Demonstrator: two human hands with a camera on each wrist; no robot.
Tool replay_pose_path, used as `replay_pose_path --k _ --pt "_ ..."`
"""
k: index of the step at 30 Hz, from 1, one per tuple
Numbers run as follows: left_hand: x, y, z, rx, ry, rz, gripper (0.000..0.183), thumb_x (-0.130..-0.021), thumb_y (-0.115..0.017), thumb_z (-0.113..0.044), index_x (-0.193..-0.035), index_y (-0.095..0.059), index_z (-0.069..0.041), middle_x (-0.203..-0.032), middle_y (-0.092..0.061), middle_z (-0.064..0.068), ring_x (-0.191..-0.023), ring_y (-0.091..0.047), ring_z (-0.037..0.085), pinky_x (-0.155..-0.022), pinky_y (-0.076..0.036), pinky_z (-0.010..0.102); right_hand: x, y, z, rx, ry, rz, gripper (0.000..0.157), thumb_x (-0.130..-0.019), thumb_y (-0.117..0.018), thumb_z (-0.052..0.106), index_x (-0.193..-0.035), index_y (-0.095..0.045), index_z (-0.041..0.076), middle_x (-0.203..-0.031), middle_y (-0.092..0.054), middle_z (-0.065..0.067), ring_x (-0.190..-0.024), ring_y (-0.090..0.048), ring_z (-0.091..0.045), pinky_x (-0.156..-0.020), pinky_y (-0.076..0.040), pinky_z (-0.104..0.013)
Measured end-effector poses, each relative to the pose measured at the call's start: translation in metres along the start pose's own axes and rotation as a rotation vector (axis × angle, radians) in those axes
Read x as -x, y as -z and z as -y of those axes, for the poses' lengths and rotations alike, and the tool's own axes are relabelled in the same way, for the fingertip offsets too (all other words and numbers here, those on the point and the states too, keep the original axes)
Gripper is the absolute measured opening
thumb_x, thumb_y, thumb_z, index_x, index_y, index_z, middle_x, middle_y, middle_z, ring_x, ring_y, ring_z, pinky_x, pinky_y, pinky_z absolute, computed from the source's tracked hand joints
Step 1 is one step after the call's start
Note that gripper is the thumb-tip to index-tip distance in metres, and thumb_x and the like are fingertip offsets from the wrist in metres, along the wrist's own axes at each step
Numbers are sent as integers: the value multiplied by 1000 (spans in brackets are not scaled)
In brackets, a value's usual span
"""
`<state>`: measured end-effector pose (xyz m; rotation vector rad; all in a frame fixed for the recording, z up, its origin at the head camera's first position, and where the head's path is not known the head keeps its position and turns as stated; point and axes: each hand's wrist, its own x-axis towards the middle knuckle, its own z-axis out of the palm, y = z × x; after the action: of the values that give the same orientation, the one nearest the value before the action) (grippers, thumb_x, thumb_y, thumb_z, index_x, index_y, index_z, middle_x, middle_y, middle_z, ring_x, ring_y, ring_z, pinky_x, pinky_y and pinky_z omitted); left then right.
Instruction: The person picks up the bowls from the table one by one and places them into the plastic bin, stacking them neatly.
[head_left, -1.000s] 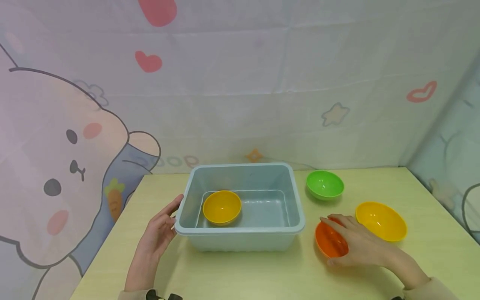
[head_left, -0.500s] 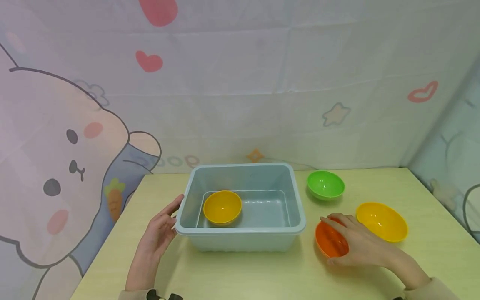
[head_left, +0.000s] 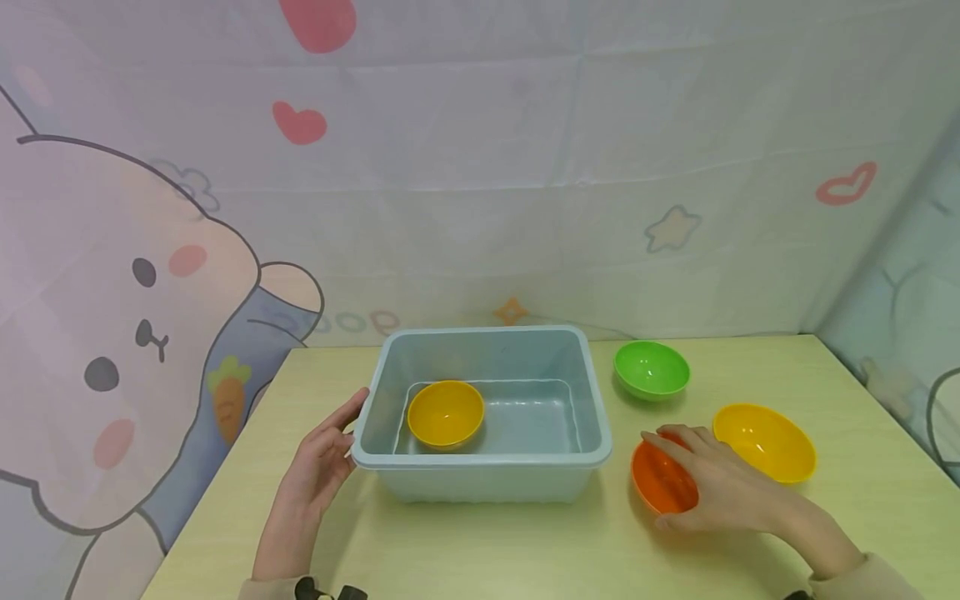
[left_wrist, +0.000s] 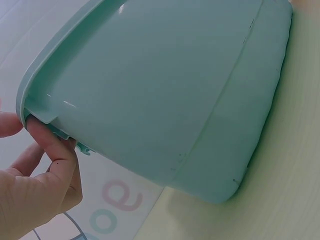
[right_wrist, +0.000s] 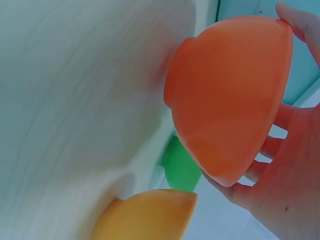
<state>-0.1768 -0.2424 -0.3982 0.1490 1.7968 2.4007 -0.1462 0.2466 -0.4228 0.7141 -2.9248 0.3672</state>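
My left hand (head_left: 318,471) is at the left rim of a pale blue-green plastic tub (head_left: 480,485). In the left wrist view its thumb lies over the rim and the bent fingers (left_wrist: 55,150) tuck beneath, pinching the edge. Inside the tub, left of its middle, sits a yellow bowl (head_left: 446,415). To the right of the tub, my right hand (head_left: 731,487) holds an orange bowl (head_left: 663,478) from above, thumb and fingertips at opposite sides of its rim. From the right wrist, the bowl's outer side (right_wrist: 230,95) shows upright, close over the table; the palm covers part of its opening.
A second yellow bowl (head_left: 763,443) stands just beyond the right hand, and a green bowl (head_left: 651,370) sits farther back beside the tub. Behind the pale wooden table (head_left: 480,550) hangs a printed cloth (head_left: 480,192). A dark cable (head_left: 932,417) hangs at the far right.
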Motion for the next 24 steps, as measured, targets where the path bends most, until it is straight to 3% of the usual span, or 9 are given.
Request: replay_pose_path --k 14,24 --pt "1 2 2 -4 -14 23 56 -89 -34 3 -128 -60 -26 -128 -56 -15 -113 -52 5 -90 -44 27 -10 8 3 22 33 -61 93 -64 -80 53 -141 -48 13 -135 -50 -15 -117 -49 -32 -90 -46 -51" --pt "0 2 1 11 -27 37 56 -89 -33 4 -127 -61 -27 -127 -57 -15 -112 -54 5 -88 -46 26 -16 17 8 45 27 -52 95 -62 -80 52 -142 -47 12 -134 -49 -14 -117 -48 -31 -90 -45 -50"
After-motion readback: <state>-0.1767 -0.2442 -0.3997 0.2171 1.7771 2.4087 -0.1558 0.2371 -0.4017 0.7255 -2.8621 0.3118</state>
